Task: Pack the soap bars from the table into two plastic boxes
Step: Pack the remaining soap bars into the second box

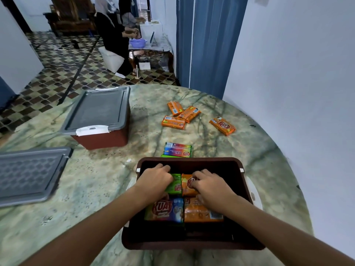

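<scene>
Both hands are down in the open brown box [192, 162]: left hand [155, 179] fingers curled on a green soap bar [175, 186], right hand [210, 186] pressing an orange bar [187, 186]. Next, fetch the loose orange bars [173, 122] from the counter [249, 169].

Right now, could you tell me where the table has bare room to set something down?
Bare marble lies between the closed box and the orange soap bars, and between the loose lid and the open box. Crowded: the open box, both hands inside.
</scene>
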Tool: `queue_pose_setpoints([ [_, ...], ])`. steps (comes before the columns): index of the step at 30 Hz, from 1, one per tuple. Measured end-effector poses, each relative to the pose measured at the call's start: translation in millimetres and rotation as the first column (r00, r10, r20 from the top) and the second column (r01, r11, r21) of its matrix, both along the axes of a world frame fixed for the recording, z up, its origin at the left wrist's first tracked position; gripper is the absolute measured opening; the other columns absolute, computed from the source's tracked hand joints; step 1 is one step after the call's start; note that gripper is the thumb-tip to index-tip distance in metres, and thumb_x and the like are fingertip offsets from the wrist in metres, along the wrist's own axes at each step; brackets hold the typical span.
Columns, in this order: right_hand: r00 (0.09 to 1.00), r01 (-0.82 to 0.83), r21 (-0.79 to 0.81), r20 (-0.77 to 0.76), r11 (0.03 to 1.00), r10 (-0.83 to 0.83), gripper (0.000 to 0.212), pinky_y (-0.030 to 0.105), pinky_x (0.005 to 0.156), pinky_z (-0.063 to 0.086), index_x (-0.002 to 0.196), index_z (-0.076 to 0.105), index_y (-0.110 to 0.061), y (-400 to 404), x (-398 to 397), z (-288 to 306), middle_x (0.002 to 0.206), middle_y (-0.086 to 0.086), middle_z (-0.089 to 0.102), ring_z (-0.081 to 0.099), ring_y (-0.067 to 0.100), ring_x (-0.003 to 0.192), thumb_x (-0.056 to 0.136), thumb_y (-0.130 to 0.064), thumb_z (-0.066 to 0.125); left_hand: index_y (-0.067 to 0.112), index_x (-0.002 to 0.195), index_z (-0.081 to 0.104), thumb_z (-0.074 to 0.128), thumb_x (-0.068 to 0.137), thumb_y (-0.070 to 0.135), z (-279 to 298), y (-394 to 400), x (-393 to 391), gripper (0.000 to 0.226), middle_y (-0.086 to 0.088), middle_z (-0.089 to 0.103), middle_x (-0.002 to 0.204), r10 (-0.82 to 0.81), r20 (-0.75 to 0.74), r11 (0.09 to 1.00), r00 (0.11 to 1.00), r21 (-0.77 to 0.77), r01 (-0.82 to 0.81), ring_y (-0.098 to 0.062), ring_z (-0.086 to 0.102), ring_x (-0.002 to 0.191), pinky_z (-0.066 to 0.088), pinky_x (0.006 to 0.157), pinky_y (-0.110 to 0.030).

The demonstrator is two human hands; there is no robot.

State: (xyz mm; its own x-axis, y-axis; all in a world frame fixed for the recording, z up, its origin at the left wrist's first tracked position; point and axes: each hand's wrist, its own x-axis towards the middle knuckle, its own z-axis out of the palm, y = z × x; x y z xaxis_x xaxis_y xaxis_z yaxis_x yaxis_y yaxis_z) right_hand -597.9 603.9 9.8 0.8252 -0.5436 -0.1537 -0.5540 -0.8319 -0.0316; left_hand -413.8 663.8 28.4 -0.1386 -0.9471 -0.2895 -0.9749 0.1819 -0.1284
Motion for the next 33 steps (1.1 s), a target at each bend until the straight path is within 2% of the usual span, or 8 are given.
queue_pose_setpoints([
  [2,0.999,-0.004,0.089,0.038,0.996,0.0,0.034,0.038,0.088,0.048,0.121,0.062,-0.018,-9.1,0.6,16.5,0.126,0.003,0.057,0.052,0.024,0.114,0.089,-0.022,0.053,0.017,0.115,0.062,0.062,0.086,0.038,9.2,-4.9,-1.2,0.036,-0.002,0.057,0.116,-0.02,-0.01,1.0,1.0,-0.012,0.02,-0.023,0.055,0.107,0.044,0.074,-0.034],
  [6,0.901,0.069,0.206,0.406,0.976,-0.15,0.025,0.032,0.08,0.051,0.109,0.069,-0.018,-43.2,14.2,63.3,0.104,0.0,0.072,0.065,0.018,0.095,0.092,-0.016,0.051,0.021,0.096,0.071,0.06,0.081,0.031,40.7,-26.4,18.0,0.022,0.001,0.071,0.09,0.028,-0.374,0.957,0.927,-0.259,-0.133,-0.022,0.066,0.084,0.05,0.069,-0.032],
  [8,0.852,0.11,0.241,0.477,0.964,-0.217,0.024,0.031,0.079,0.05,0.108,0.07,-0.014,-71.4,28.4,72.8,0.103,0.001,0.072,0.065,0.017,0.092,0.092,-0.013,0.052,0.021,0.097,0.07,0.067,0.081,0.034,50.4,-48.8,30.6,0.022,0.004,0.07,0.089,0.064,-0.375,0.935,0.925,-0.301,-0.187,-0.018,0.064,0.081,0.044,0.066,-0.028],
  [15,0.968,0.199,0.377,0.067,0.905,-0.241,0.036,0.034,0.087,0.048,0.124,0.057,-0.016,-164.2,96.5,-2.3,0.125,0.009,0.059,0.058,0.025,0.11,0.09,-0.027,0.061,0.022,0.141,0.032,0.078,0.06,0.062,-11.2,-140.2,57.0,0.101,-0.006,0.042,0.135,0.137,-0.013,0.98,0.99,0.144,-0.134,-0.023,0.04,0.124,0.042,0.097,-0.036],
  [20,0.977,0.209,0.314,-0.098,0.926,-0.187,0.062,0.036,0.08,0.045,0.118,0.05,-0.016,-186.6,120.0,-49.5,0.12,0.01,0.056,0.056,0.028,0.107,0.073,-0.052,0.073,0.014,0.147,0.01,0.07,0.054,0.077,-53.5,-151.7,59.8,0.128,-0.01,0.021,0.145,0.023,0.165,0.996,0.986,0.087,-0.037,-0.028,0.027,0.129,0.043,0.099,-0.043],
  [25,0.986,0.143,0.216,0.051,0.966,-0.158,0.038,0.034,0.078,0.046,0.111,0.056,-0.02,-206.1,124.0,-61.2,0.117,0.008,0.062,0.058,0.029,0.105,0.08,-0.04,0.066,0.014,0.137,0.033,0.069,0.059,0.069,-57.1,-160.0,77.1,0.101,-0.008,0.038,0.133,-0.085,0.09,0.99,0.992,-0.102,0.094,-0.024,0.039,0.117,0.044,0.09,-0.037],
  [28,0.993,0.096,0.175,0.043,0.98,-0.105,0.046,0.039,0.084,0.046,0.121,0.054,-0.018,-204.5,124.3,-60.1,0.122,0.01,0.058,0.054,0.031,0.111,0.083,-0.043,0.06,0.019,0.141,0.036,0.074,0.064,0.054,-62.5,-159.6,83.5,0.093,-0.003,0.042,0.138,-0.148,-0.028,0.989,0.989,0.0,0.148,-0.022,0.046,0.119,0.044,0.091,-0.034],
  [33,0.989,0.145,0.202,-0.011,0.969,-0.146,0.038,0.03,0.07,0.041,0.115,0.06,-0.016,-203.0,120.7,-48.8,0.112,0.008,0.064,0.06,0.027,0.102,0.083,-0.036,0.063,0.015,0.128,0.05,0.078,0.065,0.051,-62.2,-175.3,71.3,0.078,-0.004,0.052,0.127,-0.104,-0.036,0.994,0.994,0.041,0.106,-0.02,0.052,0.113,0.045,0.092,-0.031],
])
